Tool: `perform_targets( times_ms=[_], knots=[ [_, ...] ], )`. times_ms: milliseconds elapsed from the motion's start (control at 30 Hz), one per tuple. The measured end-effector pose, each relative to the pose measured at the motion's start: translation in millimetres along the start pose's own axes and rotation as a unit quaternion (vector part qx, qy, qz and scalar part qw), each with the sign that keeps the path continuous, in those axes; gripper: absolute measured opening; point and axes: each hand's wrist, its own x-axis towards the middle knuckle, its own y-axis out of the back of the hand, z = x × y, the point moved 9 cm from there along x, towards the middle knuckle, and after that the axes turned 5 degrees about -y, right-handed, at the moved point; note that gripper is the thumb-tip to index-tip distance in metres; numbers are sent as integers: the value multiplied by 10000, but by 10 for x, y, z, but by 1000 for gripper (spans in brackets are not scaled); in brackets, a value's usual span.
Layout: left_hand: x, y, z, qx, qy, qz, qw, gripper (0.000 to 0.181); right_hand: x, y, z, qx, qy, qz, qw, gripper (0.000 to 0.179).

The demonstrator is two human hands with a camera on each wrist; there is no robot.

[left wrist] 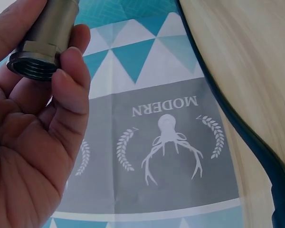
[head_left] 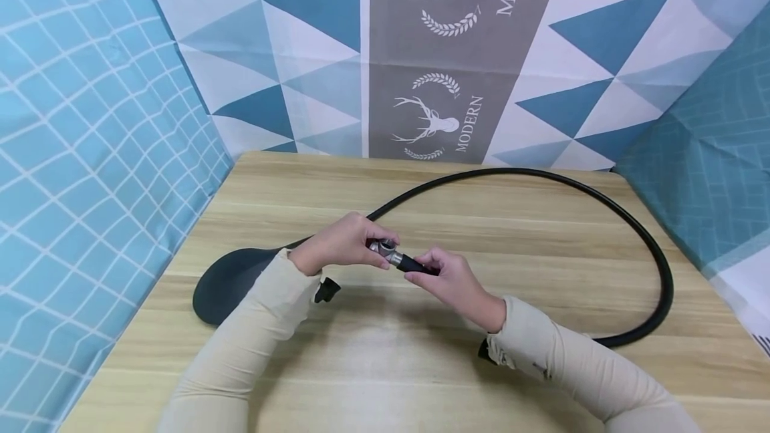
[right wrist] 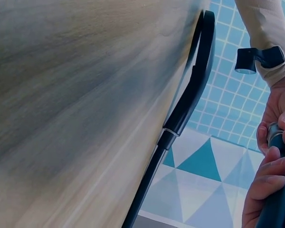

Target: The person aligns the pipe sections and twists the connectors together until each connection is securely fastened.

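In the head view my left hand (head_left: 345, 242) pinches a silvery metal threaded fitting (head_left: 385, 248) above the table. The left wrist view shows its hollow threaded mouth (left wrist: 35, 69) and hex collar. My right hand (head_left: 451, 279) grips the black hose end (head_left: 412, 264), whose metal tip meets or nearly meets the fitting; I cannot tell if they are joined. Fingers wrap this black piece (right wrist: 275, 209) in the right wrist view. Partly behind my left sleeve lies a black shower head (head_left: 231, 282), flat on the table. Its handle (right wrist: 183, 111) has a silver ring.
The black hose (head_left: 646, 232) arcs across the back and right of the wooden table (head_left: 385, 379), then passes under my right sleeve. Patterned cloth walls (head_left: 325, 39) stand behind and at both sides. Small black cameras (head_left: 327, 290) are strapped to my wrists.
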Motion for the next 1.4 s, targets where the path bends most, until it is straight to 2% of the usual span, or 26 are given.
perform_targets(
  times_ms=[467,800,1000,1233,1400],
  knots=[
    [-28,30,75,228,58,108,9997,26,-7,16,-86,-272,235,-186,9992,11],
    [-13,16,81,195,118,39,9997,28,-23,-10,-123,-562,469,-544,9958,11],
    [-5,25,64,133,203,58,9997,29,7,1,-104,-662,314,-405,9965,14],
    [12,11,70,116,109,21,9999,29,-5,-16,7,-566,-370,-393,9969,39],
    [3,3,75,64,77,12,9999,27,-4,-23,-36,-688,-141,-350,9969,31]
  ],
)
